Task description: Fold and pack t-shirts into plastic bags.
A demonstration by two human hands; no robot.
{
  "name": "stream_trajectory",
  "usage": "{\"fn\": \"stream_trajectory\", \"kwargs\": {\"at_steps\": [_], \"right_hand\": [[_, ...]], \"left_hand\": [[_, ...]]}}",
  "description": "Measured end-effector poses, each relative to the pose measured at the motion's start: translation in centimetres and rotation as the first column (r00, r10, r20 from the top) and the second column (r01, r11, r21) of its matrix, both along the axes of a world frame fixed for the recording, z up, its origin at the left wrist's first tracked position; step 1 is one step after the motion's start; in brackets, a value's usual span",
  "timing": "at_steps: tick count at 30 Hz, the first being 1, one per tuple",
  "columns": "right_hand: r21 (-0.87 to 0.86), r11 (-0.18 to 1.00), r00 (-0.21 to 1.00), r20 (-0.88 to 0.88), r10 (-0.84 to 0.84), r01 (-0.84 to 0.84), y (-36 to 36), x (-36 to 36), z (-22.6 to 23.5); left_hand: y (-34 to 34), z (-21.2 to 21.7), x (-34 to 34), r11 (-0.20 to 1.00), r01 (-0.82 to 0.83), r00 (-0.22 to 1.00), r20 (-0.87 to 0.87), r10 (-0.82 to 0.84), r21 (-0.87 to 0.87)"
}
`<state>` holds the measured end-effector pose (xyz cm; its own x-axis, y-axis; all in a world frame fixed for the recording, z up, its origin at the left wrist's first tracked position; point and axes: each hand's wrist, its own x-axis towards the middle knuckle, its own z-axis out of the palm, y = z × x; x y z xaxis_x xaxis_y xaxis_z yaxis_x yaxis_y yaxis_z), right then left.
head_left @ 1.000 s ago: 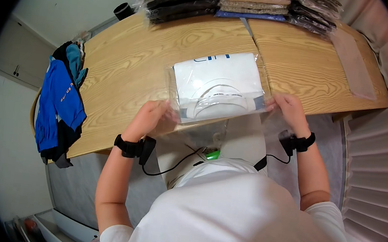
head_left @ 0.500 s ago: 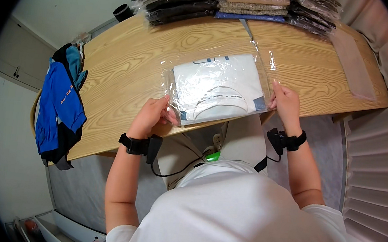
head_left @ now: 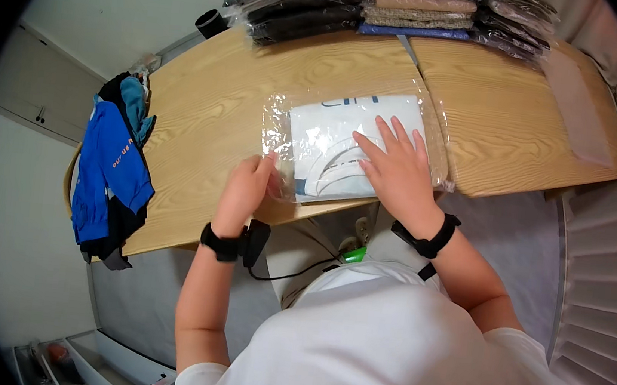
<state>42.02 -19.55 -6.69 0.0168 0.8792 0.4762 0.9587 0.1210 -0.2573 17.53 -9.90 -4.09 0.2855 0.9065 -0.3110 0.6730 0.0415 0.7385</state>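
A folded white shirt [head_left: 315, 129] with dark blue markings lies inside a clear plastic bag [head_left: 276, 127] at the near edge of the table. My left hand [head_left: 247, 186] pinches the bag's near left corner between thumb and fingers. Flat on top of the bag rests my right hand [head_left: 401, 168], its fingers spread over the right half of the shirt and hiding part of the neckline. The clear margin of the bag reaches past the shirt on the left, far and right sides.
Stacks of bagged folded clothes [head_left: 417, 17] stand along the far side of the wooden table [head_left: 205, 106]. Blue and dark garments [head_left: 104, 171] hang over its left end. A pale translucent sheet [head_left: 577, 108] lies at the right end, and a black cylinder [head_left: 210, 23] sits behind the far left edge.
My right hand has let go of the bag's right edge and moved left onto the shirt, fingers spread. My left hand stays at the left corner. The whole view has shifted slightly.
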Motion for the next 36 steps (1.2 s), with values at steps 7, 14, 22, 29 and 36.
{"fn": "stream_trajectory", "kwargs": {"at_steps": [7,14,22,29,36], "right_hand": [[-0.02,0.999,0.997,0.064,0.043,-0.042,0.2,0.6,1.0],[-0.154,0.972,0.979,0.076,0.19,-0.177,0.9,3.1,-0.1],[-0.271,0.939,0.972,0.038,0.23,-0.212,1.4,3.5,0.6],[-0.306,0.928,0.973,0.021,0.23,-0.213,1.4,3.4,0.4],[-0.285,0.934,0.975,-0.004,0.224,-0.216,1.4,3.3,0.2]], "left_hand": [[-1.9,2.6,6.1,0.355,0.534,0.835,-0.411,-0.366,0.767],[0.6,-0.1,7.2,0.23,0.835,0.542,-0.67,-0.508,0.501],[1.1,-1.2,7.5,0.314,0.814,0.573,-0.59,-0.569,0.488],[1.1,-1.1,7.7,0.373,0.827,0.561,-0.564,-0.606,0.422],[1.2,-1.0,7.7,0.377,0.855,0.519,-0.583,-0.625,0.357]]}}
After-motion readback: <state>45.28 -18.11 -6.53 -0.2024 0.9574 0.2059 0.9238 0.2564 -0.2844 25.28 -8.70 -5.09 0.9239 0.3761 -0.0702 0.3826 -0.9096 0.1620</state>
